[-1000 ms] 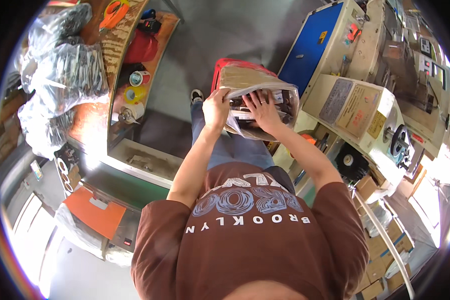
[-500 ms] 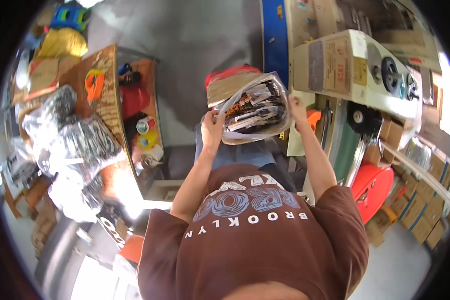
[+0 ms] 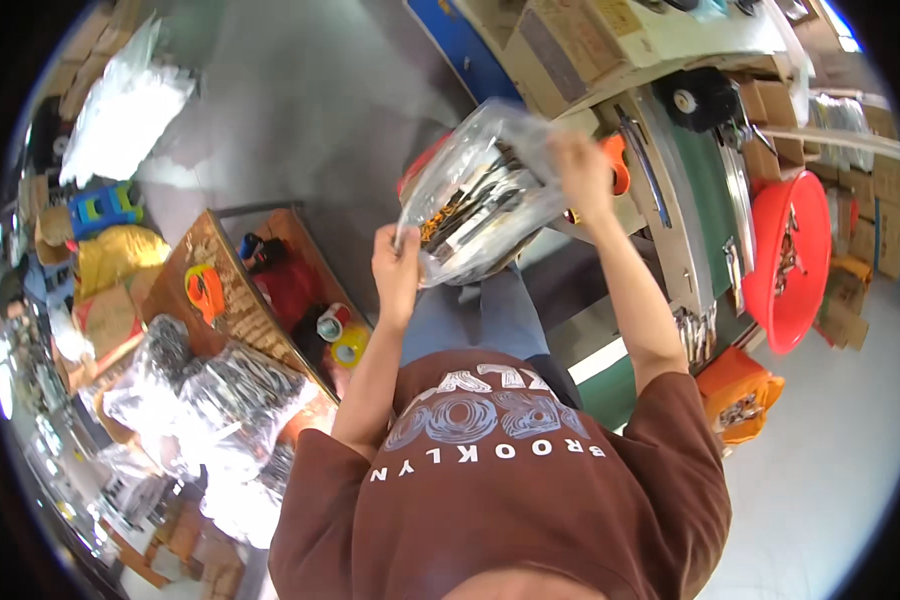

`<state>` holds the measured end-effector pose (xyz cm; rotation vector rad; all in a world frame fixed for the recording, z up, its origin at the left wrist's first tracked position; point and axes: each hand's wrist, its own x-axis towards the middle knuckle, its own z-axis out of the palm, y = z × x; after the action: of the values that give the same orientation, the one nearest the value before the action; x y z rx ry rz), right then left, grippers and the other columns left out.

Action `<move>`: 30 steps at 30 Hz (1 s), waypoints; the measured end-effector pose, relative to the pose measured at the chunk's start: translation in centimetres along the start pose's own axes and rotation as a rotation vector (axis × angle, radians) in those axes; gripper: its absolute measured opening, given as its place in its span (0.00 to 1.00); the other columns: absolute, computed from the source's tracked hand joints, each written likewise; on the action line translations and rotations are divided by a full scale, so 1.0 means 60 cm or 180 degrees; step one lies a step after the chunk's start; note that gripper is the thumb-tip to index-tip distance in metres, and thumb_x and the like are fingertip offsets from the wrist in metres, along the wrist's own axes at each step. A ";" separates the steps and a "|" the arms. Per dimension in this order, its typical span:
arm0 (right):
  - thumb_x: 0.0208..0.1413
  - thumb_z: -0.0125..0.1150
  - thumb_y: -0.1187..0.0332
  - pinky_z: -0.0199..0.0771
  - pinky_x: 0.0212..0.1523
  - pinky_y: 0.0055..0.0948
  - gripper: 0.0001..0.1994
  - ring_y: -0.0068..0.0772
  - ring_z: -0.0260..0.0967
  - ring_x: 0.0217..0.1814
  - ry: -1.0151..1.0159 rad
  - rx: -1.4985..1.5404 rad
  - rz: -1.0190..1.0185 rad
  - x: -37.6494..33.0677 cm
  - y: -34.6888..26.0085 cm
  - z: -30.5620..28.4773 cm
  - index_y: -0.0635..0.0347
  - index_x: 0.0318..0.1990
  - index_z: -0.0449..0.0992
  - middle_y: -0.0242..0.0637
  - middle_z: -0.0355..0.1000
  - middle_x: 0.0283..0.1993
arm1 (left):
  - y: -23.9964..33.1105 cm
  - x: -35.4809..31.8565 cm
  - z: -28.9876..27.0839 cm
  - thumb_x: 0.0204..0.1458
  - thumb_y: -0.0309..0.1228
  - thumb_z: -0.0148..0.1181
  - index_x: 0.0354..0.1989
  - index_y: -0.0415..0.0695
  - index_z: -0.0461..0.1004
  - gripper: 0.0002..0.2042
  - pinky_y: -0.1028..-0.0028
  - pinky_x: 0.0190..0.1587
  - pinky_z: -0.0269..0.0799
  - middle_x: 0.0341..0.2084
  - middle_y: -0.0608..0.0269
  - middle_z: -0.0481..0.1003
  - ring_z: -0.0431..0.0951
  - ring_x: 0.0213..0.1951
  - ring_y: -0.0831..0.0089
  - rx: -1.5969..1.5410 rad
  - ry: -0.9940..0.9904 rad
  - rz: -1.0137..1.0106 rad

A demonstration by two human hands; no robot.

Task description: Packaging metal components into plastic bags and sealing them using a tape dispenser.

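Clear plastic bag (image 3: pixel 480 195) full of dark metal parts is held up in the air in front of the person, above the lap. The left hand (image 3: pixel 397 268) is closed tight on the bag's lower left corner, with the arm bent and reaching up. The right hand (image 3: pixel 580 170) pinches the bag's top right edge, and that arm is stretched out long and straight. The bag hangs tilted between the two hands.

On the left, a wooden table (image 3: pixel 232 300) carries rolls of tape (image 3: pixel 340 335) near its right edge and shiny bags (image 3: pixel 225 395) at its near end. On the right, a red tub (image 3: pixel 795 255) sits beside a green machine (image 3: pixel 705 200).
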<state>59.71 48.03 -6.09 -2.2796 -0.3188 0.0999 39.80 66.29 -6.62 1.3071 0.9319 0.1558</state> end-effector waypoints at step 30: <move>0.56 0.52 0.68 0.65 0.22 0.18 0.08 0.18 0.63 0.20 0.6772 0.2013 0.2841 -1.275 0.313 -0.550 0.62 0.38 0.73 0.30 0.68 0.22 | -0.194 -0.969 0.747 0.51 0.25 0.56 0.40 0.37 0.72 0.09 0.79 0.38 0.68 0.30 0.61 0.75 0.74 0.33 0.78 0.1941 -0.8504 0.3245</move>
<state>-4.64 -7.81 -0.48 -0.7559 1.5098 -1.3804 27.42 -4.95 10.66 1.0969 -2.0395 -0.9789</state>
